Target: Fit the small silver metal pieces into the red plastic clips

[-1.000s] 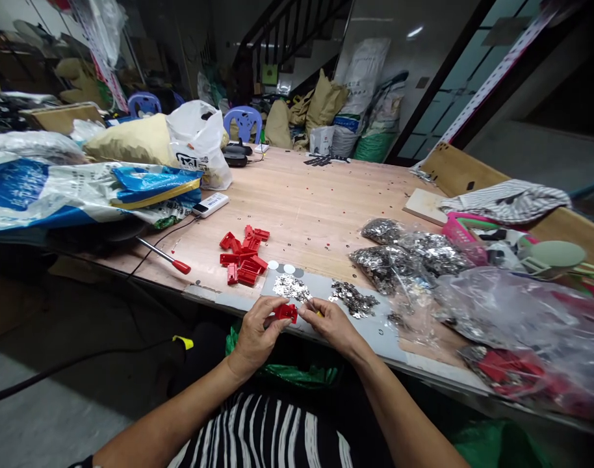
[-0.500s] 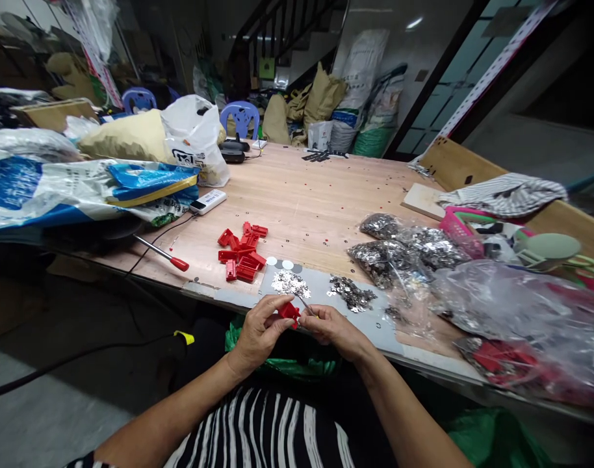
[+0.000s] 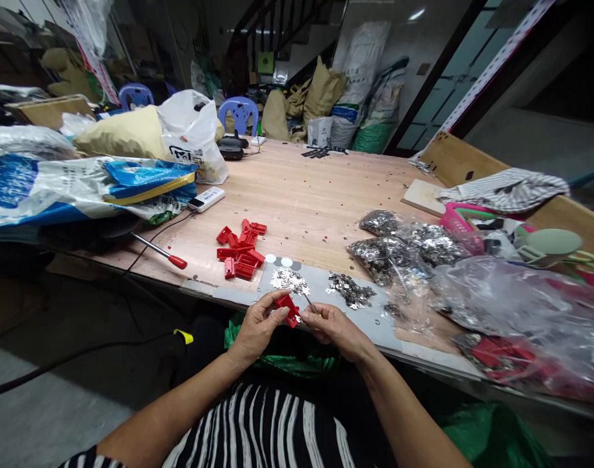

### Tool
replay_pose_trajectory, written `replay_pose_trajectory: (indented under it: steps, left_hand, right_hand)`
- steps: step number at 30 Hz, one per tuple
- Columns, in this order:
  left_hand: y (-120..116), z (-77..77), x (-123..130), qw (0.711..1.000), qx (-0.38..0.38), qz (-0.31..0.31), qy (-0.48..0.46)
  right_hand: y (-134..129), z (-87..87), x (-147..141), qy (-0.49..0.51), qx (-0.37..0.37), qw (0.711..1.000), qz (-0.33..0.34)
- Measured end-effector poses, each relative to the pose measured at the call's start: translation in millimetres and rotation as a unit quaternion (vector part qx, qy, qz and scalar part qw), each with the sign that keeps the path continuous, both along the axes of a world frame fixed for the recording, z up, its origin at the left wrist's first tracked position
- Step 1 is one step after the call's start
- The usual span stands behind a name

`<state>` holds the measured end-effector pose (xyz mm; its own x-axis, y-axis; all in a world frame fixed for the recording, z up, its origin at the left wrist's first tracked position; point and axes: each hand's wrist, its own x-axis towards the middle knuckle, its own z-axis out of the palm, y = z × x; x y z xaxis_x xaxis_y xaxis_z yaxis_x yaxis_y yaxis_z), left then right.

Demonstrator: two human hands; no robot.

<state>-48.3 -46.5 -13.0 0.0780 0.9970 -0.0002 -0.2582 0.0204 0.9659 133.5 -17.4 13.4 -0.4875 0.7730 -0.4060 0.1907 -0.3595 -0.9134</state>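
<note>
Between the fingers and thumb of my left hand (image 3: 260,330) is a red plastic housing (image 3: 289,311), held above the table's near edge. My right hand (image 3: 336,330) pinches a thin metal tool (image 3: 309,301) with a bit of yellow at the fingers; its exact kind is unclear. The right fingertips are close against the housing's right side, where a small shiny piece shows. Just beyond the hands lie a pile of bright metal pieces (image 3: 289,279) and a darker pile of metal pieces (image 3: 351,290). Several more red housings (image 3: 243,250) are heaped to the left.
Clear bags of metal parts (image 3: 389,253) and a plastic bag (image 3: 511,299) cover the right side. A red-tipped lever (image 3: 176,261) juts out at left, near a white device (image 3: 207,199) and a blue-white sack (image 3: 82,188). Beneath my hands hangs a green bag (image 3: 297,364).
The red housing has tilted and shows more of its side between my left fingers. The metal tool's tip has shifted slightly right, away from the left fingertips. The view has moved a little.
</note>
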Motion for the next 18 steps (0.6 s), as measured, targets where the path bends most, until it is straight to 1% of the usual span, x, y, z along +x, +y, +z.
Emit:
replay_pose_trajectory:
  steps: [3, 7, 10, 12, 14, 18]
  left_hand:
    - [0.6, -3.0, 1.4, 0.996, -0.042, -0.008, -0.074]
    - [0.2, -1.2, 3.0, 0.987, -0.075, -0.011, -0.145]
    - [-0.3, 1.8, 3.6, 0.981, -0.092, -0.012, -0.168]
    - [-0.4, 2.9, 3.7, 0.980, -0.099, -0.013, -0.173]
    - [-0.3, 3.4, 3.4, 0.980, -0.102, -0.015, -0.172]
    - [0.4, 4.3, 2.6, 0.980, -0.106, -0.028, -0.166]
  right_hand:
    - [-1.3, 0.0, 1.7, 0.001, 0.013, 1.000, 0.006]
    - [-3.8, 1.7, 2.3, -0.003, 0.050, 0.999, 0.003]
    - [-6.4, 4.0, 1.9, -0.030, 0.117, 0.993, -0.016]
    - [-9.0, 5.2, 1.3, -0.053, 0.190, 0.980, -0.036]
    - [-12.0, 5.6, 0.5, -0.081, 0.267, 0.960, -0.034]
    - [-15.6, 4.1, -1.0, -0.130, 0.402, 0.906, 0.023]
